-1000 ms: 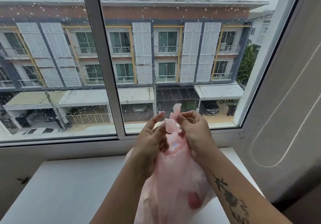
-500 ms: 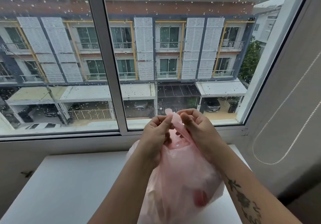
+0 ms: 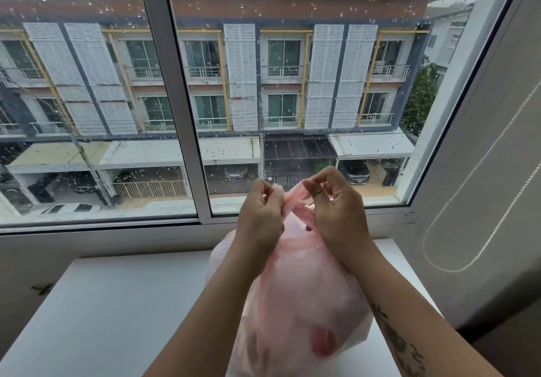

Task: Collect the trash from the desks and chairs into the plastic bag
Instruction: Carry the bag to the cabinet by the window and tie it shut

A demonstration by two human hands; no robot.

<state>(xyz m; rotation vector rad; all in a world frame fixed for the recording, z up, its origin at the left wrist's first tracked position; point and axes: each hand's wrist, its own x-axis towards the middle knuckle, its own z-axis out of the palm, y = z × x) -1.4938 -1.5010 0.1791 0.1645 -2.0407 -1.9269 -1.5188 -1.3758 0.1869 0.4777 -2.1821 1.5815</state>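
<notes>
The pink bag [image 3: 298, 297] stands full on the white desk [image 3: 117, 303] under the window [image 3: 175, 98]. Her left hand [image 3: 260, 212] and right hand [image 3: 333, 207] each pinch a twisted strip of its neck.

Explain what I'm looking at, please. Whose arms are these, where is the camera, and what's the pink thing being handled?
There is no machine here. These are a person's two bare hands, filmed by a single wide-angle camera worn on the head, looking forward and down. The left hand and the right hand both pinch the twisted top of a pink plastic bag, apparently tying it shut. The bag rests on a white desk below a rain-spotted window. Through the thin plastic a reddish item shows near the bottom. The rest of the contents are too blurred to name.
</notes>
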